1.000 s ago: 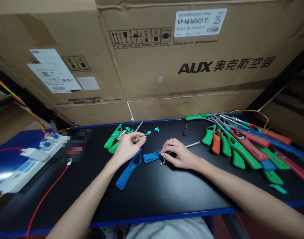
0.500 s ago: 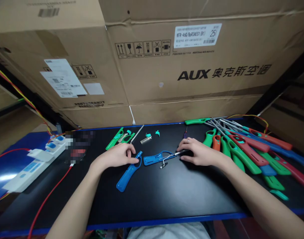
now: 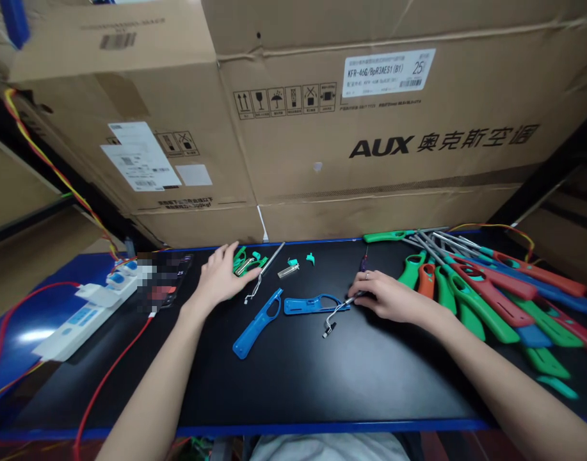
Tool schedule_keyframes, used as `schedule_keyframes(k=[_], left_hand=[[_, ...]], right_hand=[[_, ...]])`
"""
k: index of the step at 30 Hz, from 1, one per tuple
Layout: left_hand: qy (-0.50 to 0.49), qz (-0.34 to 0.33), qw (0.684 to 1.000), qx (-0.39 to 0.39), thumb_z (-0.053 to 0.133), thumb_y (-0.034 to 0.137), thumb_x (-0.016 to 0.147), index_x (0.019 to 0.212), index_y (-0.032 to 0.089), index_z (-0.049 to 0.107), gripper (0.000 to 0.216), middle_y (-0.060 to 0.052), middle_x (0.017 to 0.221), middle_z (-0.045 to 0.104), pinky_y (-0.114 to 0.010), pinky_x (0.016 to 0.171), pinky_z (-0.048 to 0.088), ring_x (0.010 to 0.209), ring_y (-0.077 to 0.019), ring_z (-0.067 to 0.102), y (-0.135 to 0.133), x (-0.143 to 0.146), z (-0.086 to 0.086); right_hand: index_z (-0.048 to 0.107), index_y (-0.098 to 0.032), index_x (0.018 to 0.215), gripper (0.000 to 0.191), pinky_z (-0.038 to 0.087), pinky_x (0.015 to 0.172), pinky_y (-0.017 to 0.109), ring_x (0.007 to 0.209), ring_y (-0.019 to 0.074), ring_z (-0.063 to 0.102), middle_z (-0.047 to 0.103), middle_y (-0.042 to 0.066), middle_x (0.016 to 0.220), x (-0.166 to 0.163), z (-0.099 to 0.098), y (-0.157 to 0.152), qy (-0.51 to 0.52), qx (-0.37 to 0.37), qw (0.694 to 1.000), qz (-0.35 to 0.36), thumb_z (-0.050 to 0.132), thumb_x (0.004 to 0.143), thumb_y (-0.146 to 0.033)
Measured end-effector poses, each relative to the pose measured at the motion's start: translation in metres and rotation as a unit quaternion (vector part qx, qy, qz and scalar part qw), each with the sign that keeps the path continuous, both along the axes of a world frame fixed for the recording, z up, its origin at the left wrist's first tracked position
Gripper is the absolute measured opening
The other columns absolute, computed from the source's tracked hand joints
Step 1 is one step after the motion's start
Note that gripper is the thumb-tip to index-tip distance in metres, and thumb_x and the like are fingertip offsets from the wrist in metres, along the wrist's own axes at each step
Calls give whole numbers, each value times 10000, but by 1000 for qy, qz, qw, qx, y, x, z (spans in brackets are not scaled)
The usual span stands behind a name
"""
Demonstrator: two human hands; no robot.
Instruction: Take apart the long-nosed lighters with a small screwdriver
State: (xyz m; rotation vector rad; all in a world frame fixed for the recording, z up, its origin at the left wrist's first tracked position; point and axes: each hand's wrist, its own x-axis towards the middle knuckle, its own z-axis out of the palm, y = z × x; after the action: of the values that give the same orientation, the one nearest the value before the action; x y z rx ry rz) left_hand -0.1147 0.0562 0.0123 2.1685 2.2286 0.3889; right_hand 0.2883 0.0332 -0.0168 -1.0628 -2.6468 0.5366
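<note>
My left hand (image 3: 219, 276) lies with fingers spread at the far left of the black table, its fingertips on green lighter shell parts (image 3: 248, 259). A thin metal tube with a white wire (image 3: 269, 261) lies just right of its thumb. My right hand (image 3: 389, 296) rests on the table with fingers closed over the end of a metal tube (image 3: 353, 299); that tube's bent wire (image 3: 332, 317) trails to the left. Two blue lighter shell halves (image 3: 257, 323) (image 3: 315, 304) lie between my hands.
A pile of green, red and blue long lighters (image 3: 470, 288) fills the right side. Small teal bits (image 3: 311, 257), a metal piece (image 3: 288, 271) and a small screwdriver (image 3: 364, 261) lie at the back. A white power strip (image 3: 82, 317), a red cable (image 3: 111, 371) and a phone (image 3: 161, 282) sit left. Cardboard boxes (image 3: 370, 147) stand behind.
My left hand left the blue shell half and moved back and left onto the green parts. My right hand slid right with the metal tube, and its wire now lies exposed.
</note>
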Motion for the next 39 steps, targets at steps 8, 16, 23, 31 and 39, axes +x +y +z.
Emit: schedule_keyframes(k=[8,16,23,31,39], left_hand=[[11,-13,1000,21,504,662,913,1551,287,405,746,-151,1641,347,-599,1163,362,1485,-397,366,6,20,-32],[12,-70,997,9,424,515,997,1368,331,638,466,-41,1539,528,-522,1176,384,1438,-306,465,16,10,-35],[32,-21,999,-4,434,543,978,1361,297,651,505,-75,1538,525,-527,1156,430,1411,-330,500,20,-34,-31],[48,54,997,-29,408,537,973,1376,258,641,544,-118,1530,519,-527,1161,437,1399,-334,516,22,-67,-30],[46,-39,996,67,456,460,974,1450,161,552,571,-158,1564,467,-562,1245,306,1478,-358,399,11,-32,-22]], right_hand=[[712,-200,1086,194,465,912,362,983,230,623,657,98,1074,-3,1,-3,-9,-9,1000,-12,552,975,-191],[706,-197,1089,197,469,913,374,994,235,611,648,101,1070,-6,6,-5,-11,-16,1000,-19,538,985,-198],[703,-193,1091,192,463,919,376,996,234,605,645,98,1073,-5,6,-6,-12,-17,1000,-21,546,982,-190],[699,-198,1088,179,454,912,366,985,229,606,643,86,1057,-5,2,-5,-12,-2,1000,-12,552,986,-185],[713,-217,1084,189,458,900,344,975,219,621,659,79,1051,-6,0,-5,6,17,1000,-10,561,977,-178]])
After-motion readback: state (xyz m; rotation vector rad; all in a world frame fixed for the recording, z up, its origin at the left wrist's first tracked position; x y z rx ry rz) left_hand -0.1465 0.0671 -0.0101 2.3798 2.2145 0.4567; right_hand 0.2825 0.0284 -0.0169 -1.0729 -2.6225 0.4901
